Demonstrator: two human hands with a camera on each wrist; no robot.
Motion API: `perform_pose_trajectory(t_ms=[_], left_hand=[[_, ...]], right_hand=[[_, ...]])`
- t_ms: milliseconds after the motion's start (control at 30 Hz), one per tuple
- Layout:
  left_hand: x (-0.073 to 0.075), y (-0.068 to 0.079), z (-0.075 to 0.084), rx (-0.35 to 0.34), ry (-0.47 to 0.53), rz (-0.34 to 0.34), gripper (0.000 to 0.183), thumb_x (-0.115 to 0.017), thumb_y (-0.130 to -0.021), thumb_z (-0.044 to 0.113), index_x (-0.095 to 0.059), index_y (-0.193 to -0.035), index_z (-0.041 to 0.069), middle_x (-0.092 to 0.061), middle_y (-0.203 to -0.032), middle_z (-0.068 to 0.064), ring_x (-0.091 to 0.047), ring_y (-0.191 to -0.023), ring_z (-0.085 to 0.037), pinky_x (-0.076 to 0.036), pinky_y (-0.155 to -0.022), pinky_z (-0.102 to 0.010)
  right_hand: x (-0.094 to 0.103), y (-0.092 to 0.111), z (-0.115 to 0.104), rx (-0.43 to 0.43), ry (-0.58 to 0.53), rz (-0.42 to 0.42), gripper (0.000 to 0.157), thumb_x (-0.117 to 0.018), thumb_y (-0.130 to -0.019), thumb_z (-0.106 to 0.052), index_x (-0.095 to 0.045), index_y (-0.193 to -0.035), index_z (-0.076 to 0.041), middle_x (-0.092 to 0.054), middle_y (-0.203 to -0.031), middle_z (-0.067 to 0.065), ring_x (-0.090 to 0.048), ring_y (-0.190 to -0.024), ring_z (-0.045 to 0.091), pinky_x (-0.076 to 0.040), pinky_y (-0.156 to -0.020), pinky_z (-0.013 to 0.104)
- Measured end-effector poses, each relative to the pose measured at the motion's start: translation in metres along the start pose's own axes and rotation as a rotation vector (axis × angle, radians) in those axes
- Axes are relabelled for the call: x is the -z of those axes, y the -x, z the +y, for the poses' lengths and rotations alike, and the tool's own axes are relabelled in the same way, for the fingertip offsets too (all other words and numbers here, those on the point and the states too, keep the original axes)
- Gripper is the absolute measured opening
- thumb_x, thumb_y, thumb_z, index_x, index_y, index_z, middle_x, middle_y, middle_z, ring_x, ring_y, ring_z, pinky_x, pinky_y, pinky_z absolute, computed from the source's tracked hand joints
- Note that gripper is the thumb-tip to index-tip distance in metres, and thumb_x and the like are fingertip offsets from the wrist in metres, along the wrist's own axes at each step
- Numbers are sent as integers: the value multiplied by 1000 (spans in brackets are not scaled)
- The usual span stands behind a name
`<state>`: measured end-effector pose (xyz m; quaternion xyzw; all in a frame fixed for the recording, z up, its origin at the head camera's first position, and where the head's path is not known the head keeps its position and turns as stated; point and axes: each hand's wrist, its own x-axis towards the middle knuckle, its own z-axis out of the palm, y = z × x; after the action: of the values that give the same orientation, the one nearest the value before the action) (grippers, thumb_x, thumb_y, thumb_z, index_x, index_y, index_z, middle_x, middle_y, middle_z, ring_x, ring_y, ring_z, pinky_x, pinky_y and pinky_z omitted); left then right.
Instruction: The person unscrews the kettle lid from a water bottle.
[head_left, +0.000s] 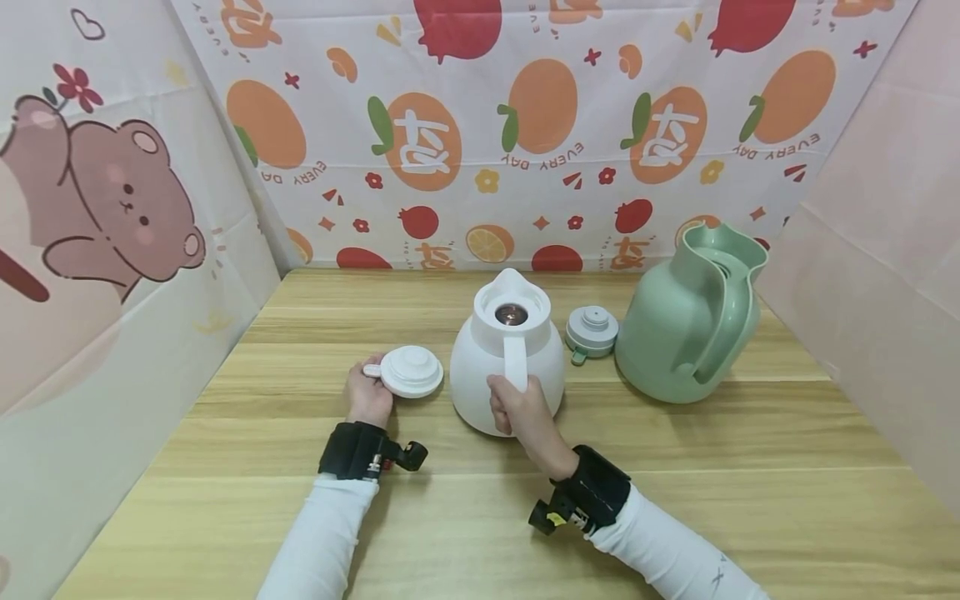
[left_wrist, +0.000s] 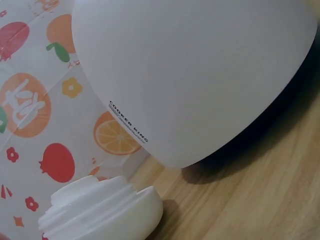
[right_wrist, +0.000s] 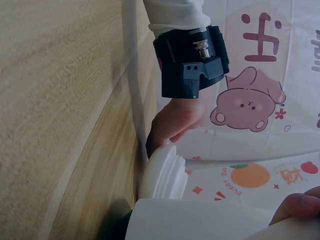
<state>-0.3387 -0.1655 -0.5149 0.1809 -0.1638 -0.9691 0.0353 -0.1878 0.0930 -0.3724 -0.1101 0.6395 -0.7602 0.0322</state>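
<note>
A white vacuum jug (head_left: 470, 379) stands upright near the middle of the table, its round mouth uncovered and a dark interior showing. My right hand (head_left: 527, 417) grips the jug's handle (head_left: 515, 360), which points toward me. Left of the jug, my left hand (head_left: 367, 402) holds a white lid (head_left: 411, 372) by its small tab, the stepped side up. The lid (left_wrist: 105, 212) is apart from the jug (left_wrist: 195, 75) in the left wrist view. Whether the lid touches the table I cannot tell. Part of the right thumb (right_wrist: 302, 206) shows in the right wrist view.
A green jug (head_left: 667, 325) stands at the right, its handle toward me. Between the two jugs lies a grey lid (head_left: 592, 331) with a green tab. A fruit-patterned cloth (head_left: 487, 183) hangs behind the wooden table (head_left: 465, 533), and a bear-patterned cloth (head_left: 112, 350) hangs at the left.
</note>
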Motion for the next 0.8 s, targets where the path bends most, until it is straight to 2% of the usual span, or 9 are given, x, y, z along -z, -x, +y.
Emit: perform_pose_trajectory(t_ms=[67,100,167,267,333,433,567,800], left_hand=[[5,-11,0,-49,-24,44,42,-32,-100,19,-32,-139,6,-34,-138,-5,-33,-125,-12,-32,-98,-24],[4,-11,0,-66,-18,60,42,-34,-99,16,-32,-139,5,-36,-137,-6,-35,-123,-12,-33,-97,-24],[-13,12,-1,-110,-75,110,43,-34,-99,14,-29,-141,5,-32,-139,-5,-33,-125,-11,-32,-98,-23],[-45,54,-4,-174,-185,155,47,-33,-97,4,-24,-143,2,-26,-144,-7,-26,-129,-12,-29,-99,-20],[-65,80,-7,-201,-314,198,49,-30,-96,-1,-19,-144,1,-20,-148,-6,-20,-132,-11,-24,-100,-18],[-76,98,-8,-246,-457,231,55,-32,-91,-12,-21,-144,-1,-20,-148,-10,-18,-134,-14,-22,-100,-17],[-79,104,-8,-293,-519,249,63,-37,-85,-19,-24,-143,1,-24,-147,-10,-19,-133,-15,-24,-100,-16],[-78,104,-9,-354,-546,286,66,-40,-79,-23,-34,-140,1,-33,-143,-7,-21,-132,-14,-26,-99,-17]], right_hand=[[0,0,0,-4,0,1,35,-46,-89,-10,-39,-55,-5,-34,-46,1,-31,-41,14,-24,-41,24],[0,0,0,-5,0,2,35,-46,-89,-9,-39,-55,-5,-34,-46,1,-31,-41,14,-24,-41,24],[0,0,-1,-6,-1,3,35,-47,-89,-9,-39,-55,-5,-34,-47,1,-31,-41,15,-24,-42,25],[-1,0,-1,-4,-1,4,36,-47,-89,-9,-39,-54,-5,-34,-46,2,-31,-41,15,-24,-42,25],[-1,1,-1,-2,-5,2,36,-47,-89,-9,-39,-54,-5,-34,-46,2,-31,-41,15,-24,-41,25],[-1,0,1,3,-11,-2,36,-47,-89,-11,-38,-54,-5,-33,-46,2,-31,-41,15,-24,-41,25],[0,0,2,6,-14,-7,35,-46,-87,-12,-38,-54,-5,-33,-45,1,-30,-40,14,-24,-40,25],[0,0,1,3,0,0,34,-46,-86,-13,-39,-54,-5,-34,-46,1,-31,-41,14,-24,-41,25]])
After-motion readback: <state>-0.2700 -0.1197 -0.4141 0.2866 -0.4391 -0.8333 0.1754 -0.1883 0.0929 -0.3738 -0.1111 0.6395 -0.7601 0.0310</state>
